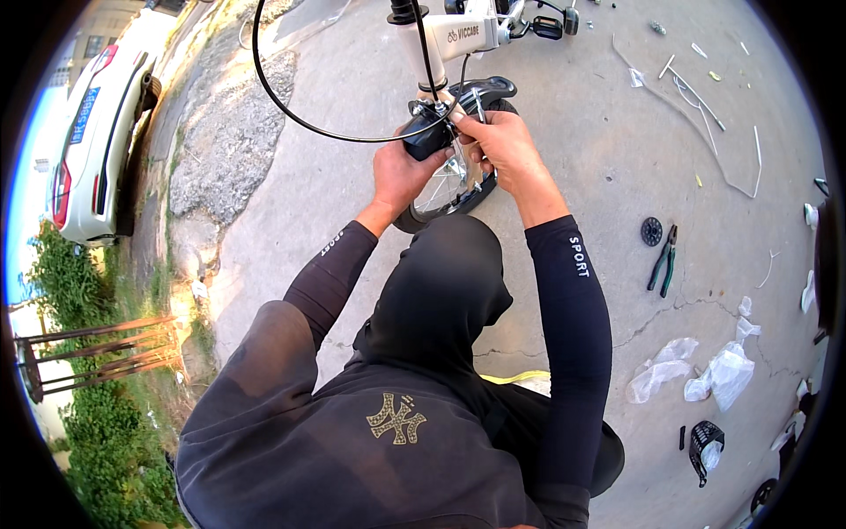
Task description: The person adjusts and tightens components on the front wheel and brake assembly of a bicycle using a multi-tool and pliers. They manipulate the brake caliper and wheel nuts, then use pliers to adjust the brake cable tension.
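Observation:
A small bicycle with a white frame [454, 37] stands at the top, its front wheel [419, 213] pointing toward me. My left hand [401, 181] is closed around a smooth black curved piece, which looks like the front mudguard [426, 138], just below the head tube. My right hand [509, 157] is pinched beside the fork, thumb and forefinger together near the brake fittings [441, 109]. Whatever small part sits between those fingers is hidden. A black cable [308, 130] loops out to the left and passes in front of the fork. Behind my right hand shows another black curved mudguard part [492, 86].
Green-handled pliers [663, 263] and a black round disc [651, 232] lie on the concrete to the right. Clear plastic bags [724, 375], a black basket-like part [705, 445] and white strips [705, 99] are scattered there. A white car [101, 150] stands at far left.

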Motion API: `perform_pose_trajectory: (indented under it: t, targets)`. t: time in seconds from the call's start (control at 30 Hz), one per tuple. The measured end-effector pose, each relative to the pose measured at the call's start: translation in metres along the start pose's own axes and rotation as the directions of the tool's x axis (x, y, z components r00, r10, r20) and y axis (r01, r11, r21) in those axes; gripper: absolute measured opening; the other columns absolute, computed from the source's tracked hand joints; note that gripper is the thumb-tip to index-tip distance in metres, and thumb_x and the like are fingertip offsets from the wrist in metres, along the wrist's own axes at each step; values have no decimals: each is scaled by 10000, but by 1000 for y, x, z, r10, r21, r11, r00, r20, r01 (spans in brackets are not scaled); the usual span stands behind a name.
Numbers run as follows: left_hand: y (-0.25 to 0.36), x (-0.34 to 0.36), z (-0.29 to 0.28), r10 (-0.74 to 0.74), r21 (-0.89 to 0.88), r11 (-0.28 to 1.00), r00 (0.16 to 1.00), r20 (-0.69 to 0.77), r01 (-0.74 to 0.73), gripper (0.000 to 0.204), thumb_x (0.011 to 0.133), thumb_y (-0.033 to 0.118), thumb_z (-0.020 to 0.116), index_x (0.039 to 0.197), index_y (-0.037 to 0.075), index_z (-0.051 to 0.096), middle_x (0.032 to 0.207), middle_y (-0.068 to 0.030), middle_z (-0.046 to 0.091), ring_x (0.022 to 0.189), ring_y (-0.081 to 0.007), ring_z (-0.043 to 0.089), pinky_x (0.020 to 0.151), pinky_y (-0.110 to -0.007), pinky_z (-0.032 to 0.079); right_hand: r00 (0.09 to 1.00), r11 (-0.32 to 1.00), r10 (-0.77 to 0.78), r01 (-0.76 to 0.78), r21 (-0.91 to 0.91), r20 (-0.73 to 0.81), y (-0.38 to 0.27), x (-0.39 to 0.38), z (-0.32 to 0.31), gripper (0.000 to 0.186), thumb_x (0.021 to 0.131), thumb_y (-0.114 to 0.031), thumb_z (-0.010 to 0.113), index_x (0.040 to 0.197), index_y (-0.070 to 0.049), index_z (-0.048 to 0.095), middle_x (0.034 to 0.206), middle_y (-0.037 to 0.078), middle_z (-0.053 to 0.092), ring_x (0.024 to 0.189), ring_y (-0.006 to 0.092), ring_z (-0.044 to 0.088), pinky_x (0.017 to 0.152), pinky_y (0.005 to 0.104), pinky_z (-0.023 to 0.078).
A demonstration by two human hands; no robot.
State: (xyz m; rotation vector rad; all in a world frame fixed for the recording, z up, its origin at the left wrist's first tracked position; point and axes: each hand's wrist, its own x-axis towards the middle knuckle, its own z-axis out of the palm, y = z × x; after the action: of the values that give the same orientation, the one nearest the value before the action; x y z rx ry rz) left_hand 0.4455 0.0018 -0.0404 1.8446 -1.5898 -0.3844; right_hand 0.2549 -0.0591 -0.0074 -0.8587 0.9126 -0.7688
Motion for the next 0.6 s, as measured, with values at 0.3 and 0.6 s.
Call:
perform_pose_trajectory:
  t: [0.3,0.6]
  targets:
    - [1,1,0,-19,-9,1000,1000,16,19,572,739,370,909,1137,23,689,978,-171,767,900,-316,760,790,-382,578,999,997,-7,3,80,48,8,4,3,210,924,-179,739,851,3,664,723,27,631,528,65,519,420,235,323]
    - [0,0,-1,-13,-23,1000,1000,12,13,559,744,365,905,1139,31,692,986,-167,769,906,-318,756,803,-382,579,997,962,60,-70,263,47,6,-6,-1,176,924,-146,737,929,11,660,771,34,647,557,63,540,422,232,322]
